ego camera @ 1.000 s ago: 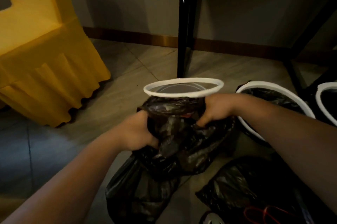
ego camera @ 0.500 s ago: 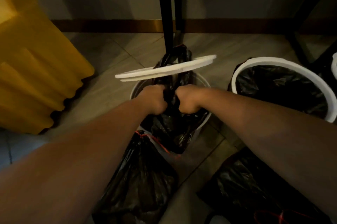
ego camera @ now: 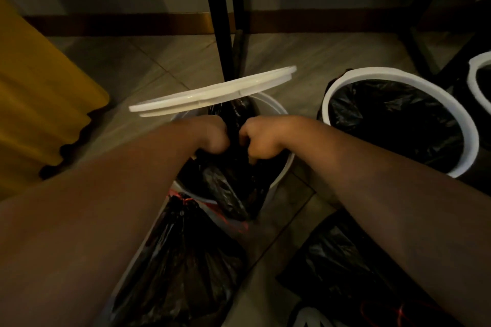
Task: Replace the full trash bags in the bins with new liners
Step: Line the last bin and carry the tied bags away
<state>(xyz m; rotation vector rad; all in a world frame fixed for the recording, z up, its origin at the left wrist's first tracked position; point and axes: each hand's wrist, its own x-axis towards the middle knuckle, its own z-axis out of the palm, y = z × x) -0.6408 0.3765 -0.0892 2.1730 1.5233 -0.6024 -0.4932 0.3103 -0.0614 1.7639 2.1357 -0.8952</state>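
2 grips (ego camera: 212,136) (ego camera: 261,139), liner (ego camera: 223,183) betw. them

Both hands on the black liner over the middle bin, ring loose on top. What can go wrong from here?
1. The white ring sits tilted above the left hand and right hand, unseated. It may slide off or seat crooked on the white bin.
2. Both hands bunch the black liner in a tight grip. The thin plastic could tear.
3. A tied full bag lies against the bin's near side and could crowd the work or nudge the bin.
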